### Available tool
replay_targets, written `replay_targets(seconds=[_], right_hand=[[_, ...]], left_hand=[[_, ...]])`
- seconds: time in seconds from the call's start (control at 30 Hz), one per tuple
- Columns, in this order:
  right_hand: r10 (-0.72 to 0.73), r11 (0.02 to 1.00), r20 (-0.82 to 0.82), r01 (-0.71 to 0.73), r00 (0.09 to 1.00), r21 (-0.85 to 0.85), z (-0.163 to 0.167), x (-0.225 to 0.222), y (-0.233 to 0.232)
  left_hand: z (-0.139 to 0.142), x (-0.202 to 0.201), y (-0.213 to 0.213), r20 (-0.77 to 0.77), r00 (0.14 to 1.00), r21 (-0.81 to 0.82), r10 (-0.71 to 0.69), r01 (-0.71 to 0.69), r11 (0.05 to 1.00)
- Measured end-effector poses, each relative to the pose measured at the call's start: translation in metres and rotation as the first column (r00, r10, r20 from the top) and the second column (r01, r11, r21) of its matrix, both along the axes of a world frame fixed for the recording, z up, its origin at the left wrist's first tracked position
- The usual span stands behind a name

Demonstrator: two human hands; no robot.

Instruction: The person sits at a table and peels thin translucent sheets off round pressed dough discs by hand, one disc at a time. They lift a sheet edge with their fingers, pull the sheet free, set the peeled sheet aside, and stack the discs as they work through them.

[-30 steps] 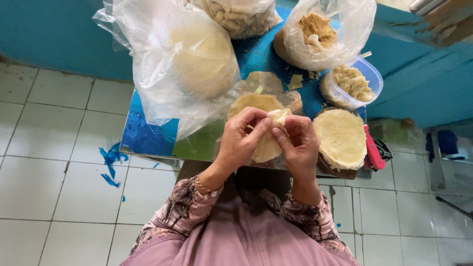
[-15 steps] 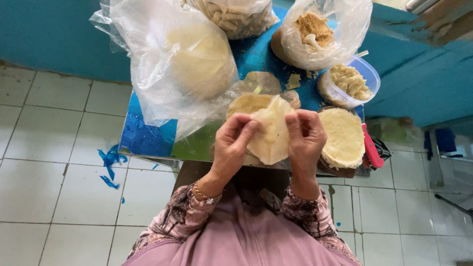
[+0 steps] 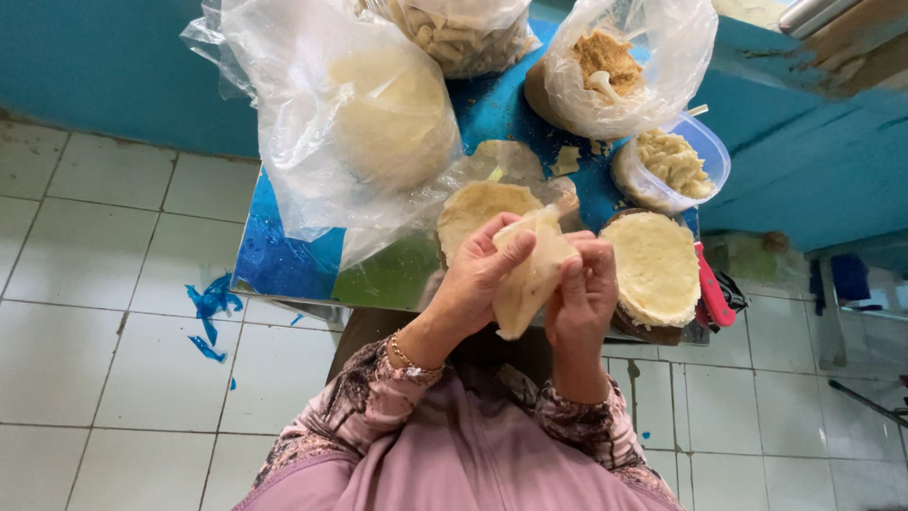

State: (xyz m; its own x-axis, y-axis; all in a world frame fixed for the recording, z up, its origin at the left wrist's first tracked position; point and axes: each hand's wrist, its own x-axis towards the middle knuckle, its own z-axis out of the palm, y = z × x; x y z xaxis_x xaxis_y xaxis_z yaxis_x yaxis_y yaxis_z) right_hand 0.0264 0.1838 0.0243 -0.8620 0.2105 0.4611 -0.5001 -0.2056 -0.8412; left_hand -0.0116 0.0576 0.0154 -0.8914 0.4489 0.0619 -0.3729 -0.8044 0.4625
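Note:
My left hand (image 3: 473, 282) and my right hand (image 3: 582, 293) together hold a thin pale dough sheet (image 3: 530, 274), folded over between the fingers above the near edge of a small blue table (image 3: 284, 255). Just behind the hands lies a round stack of pale sheets (image 3: 478, 206) partly under clear plastic. To the right of my right hand a bowl (image 3: 654, 270) holds a round flat mound of pale filling.
A large clear bag with a pale dough ball (image 3: 378, 123) stands at the left. Behind are a bag of pale pieces (image 3: 463, 33), a bag with brown crumbs (image 3: 615, 61), a clear tub of filling (image 3: 673, 166) and a red-handled tool (image 3: 711, 289). White tiled floor with blue scraps (image 3: 213, 303).
The sheet was flat and spread between both hands half a second ago; now it is folded over and pinched between the fingers.

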Motion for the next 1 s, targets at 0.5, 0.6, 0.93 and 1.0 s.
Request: replay_targets(seconds=[0.5, 0.6, 0.93, 1.0], right_hand=[[-0.491, 0.803, -0.014, 0.459, 0.871, 0.380, 0.005, -0.001, 0.011], [-0.545, 0.767, -0.037, 0.515, 0.838, 0.382, 0.013, -0.006, 0.020], [-0.623, 0.703, -0.033, 0.578, 0.781, 0.414, 0.017, -0.010, 0.069], [-0.625, 0.710, 0.024, 0.556, 0.780, 0.432, 0.017, -0.009, 0.082]], left_hand=[[-0.008, 0.012, -0.015, -0.478, 0.669, -0.322, 0.570, -0.737, 0.595], [-0.014, 0.007, -0.026, -0.388, 0.636, -0.325, 0.667, -0.772, 0.547], [-0.017, -0.002, -0.059, -0.162, 0.633, -0.236, 0.757, -0.769, 0.593], [-0.018, -0.001, -0.064, -0.182, 0.628, -0.288, 0.757, -0.770, 0.570]])
